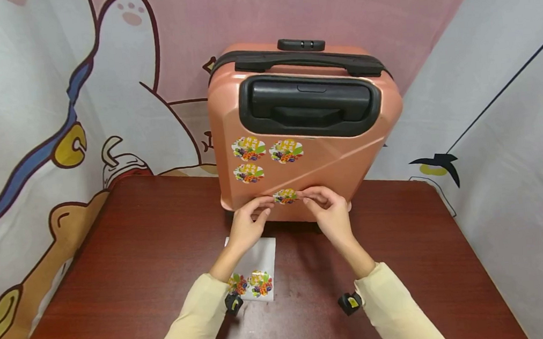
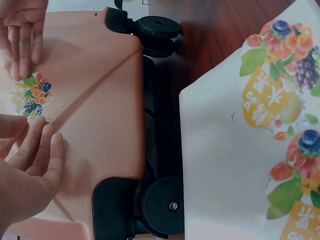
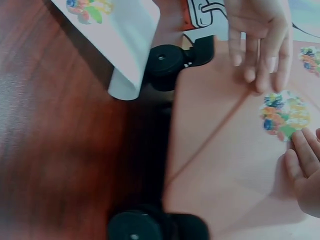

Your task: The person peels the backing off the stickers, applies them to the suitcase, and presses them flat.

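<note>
Holding a small round fruit sticker point(image 1: 284, 196) by its edges here, one hand per side, low on the front of an orange-pink suitcase point(image 1: 321, 160). Left hand point(image 1: 247, 226) has a narrow grip, thumb and fingertips pinching its side; right hand point(image 1: 332, 213) does pretty much the same opposite. Can't really tell if the sticker's middle touches the shell.

Three more like it sit higher on the case: two side by side point(image 1: 248, 149) point(image 1: 286, 151) under the black handle recess point(image 1: 311, 104), plus a third point(image 1: 248, 173) below the left one. Case is standing up on a dark reddish worktop point(image 1: 405, 254), and the left wrist view shows its black wheels point(image 2: 162, 205). There's a white sheet point(image 1: 262, 252) on the worktop near the left forearm, with two fruit stickers point(image 1: 261, 283) at its near end. Cartoon-print fabric point(image 1: 334, 2) hangs behind it all.
</note>
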`<act>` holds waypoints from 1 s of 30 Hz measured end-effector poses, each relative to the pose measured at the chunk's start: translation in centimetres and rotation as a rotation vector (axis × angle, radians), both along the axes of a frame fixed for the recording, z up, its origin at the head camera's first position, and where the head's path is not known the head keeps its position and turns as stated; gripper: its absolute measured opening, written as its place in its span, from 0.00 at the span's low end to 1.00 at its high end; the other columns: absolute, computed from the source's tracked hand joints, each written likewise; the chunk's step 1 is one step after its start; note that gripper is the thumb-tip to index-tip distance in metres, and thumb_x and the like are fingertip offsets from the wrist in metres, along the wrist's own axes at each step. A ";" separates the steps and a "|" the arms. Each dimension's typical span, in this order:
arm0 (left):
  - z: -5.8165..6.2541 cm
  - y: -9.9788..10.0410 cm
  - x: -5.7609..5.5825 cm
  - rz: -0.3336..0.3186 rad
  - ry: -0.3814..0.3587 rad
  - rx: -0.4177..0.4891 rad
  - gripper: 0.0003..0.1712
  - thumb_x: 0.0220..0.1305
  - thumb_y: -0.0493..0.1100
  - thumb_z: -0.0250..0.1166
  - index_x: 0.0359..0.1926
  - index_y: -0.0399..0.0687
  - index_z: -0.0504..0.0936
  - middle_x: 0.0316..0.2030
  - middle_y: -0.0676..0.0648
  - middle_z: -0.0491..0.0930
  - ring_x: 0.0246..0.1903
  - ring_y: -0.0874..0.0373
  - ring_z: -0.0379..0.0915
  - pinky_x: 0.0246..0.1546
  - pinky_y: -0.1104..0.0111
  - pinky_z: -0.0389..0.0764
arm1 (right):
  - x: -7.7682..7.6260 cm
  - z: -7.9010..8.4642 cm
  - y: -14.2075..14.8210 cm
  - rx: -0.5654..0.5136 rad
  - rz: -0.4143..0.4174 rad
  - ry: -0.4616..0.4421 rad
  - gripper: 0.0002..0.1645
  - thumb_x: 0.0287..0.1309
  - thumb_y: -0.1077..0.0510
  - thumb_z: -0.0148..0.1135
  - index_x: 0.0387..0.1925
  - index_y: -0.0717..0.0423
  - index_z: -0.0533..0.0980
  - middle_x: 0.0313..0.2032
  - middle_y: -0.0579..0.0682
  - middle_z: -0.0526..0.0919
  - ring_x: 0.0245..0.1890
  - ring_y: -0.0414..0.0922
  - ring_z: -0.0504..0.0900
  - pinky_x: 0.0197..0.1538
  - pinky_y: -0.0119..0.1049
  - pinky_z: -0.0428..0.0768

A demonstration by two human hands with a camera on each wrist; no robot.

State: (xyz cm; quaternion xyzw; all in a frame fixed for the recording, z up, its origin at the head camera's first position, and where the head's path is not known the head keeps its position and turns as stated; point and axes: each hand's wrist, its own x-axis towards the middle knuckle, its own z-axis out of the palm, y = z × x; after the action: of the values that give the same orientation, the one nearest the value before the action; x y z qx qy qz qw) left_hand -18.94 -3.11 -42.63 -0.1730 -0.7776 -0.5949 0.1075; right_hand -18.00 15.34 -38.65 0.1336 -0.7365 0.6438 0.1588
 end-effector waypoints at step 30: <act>0.2 -1.1 0.4 -0.030 -0.009 -0.083 0.11 0.59 0.32 0.60 0.43 0.37 0.80 0.34 0.43 0.81 0.33 0.49 0.76 0.35 0.59 0.77 | 0.0 -1.3 0.8 -0.022 0.063 -0.090 0.08 0.49 0.77 0.58 0.35 0.78 0.75 0.36 0.71 0.79 0.40 0.57 0.80 0.43 0.31 0.78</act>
State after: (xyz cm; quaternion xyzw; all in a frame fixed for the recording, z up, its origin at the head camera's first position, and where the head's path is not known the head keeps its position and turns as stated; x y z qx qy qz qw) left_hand -18.51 -4.20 -42.44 -0.1860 -0.7993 -0.5646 0.0878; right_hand -17.97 16.09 -39.91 0.1258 -0.7311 0.6621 0.1065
